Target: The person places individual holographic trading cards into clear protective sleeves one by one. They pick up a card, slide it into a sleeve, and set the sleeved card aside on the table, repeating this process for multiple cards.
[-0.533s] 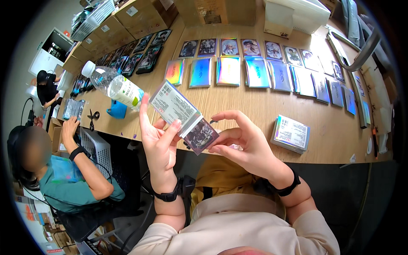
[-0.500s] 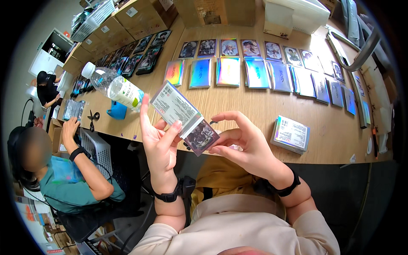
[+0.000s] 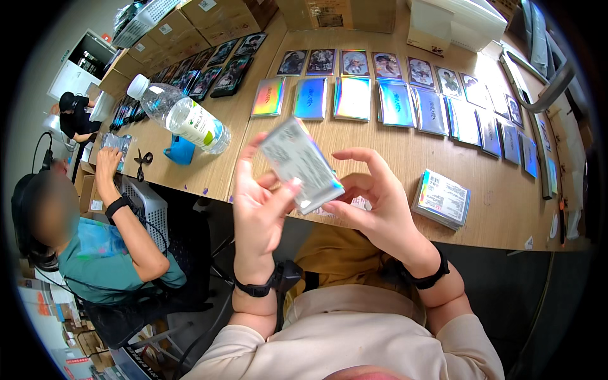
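My left hand (image 3: 263, 212) grips a card packet (image 3: 299, 161) between thumb and fingers, above the table's near edge. The packet is tilted, slightly blurred, with a pale printed face up and a shiny, rainbow-edged lower end. My right hand (image 3: 383, 212) is at its lower right corner, thumb and a bent finger touching the edge while the index finger arches free. Right of my hands lies a stack of similar packets (image 3: 443, 197). Beyond them runs a row of holographic packet piles (image 3: 352, 100), with a row of picture cards (image 3: 354, 63) behind.
A clear water bottle (image 3: 190, 120), a blue object (image 3: 180, 151) and black scissors (image 3: 144, 166) are on the left. Dark card packs (image 3: 233, 76) and cardboard boxes (image 3: 221, 25) stand farther back. A co-worker in a teal shirt (image 3: 114, 272) sits at left; a metal-framed stand (image 3: 538, 101) borders the right.
The dark picture card that stuck out at the packet's lower end no longer shows there. Both hands and the packet appear closer together, the left hand shifted right.
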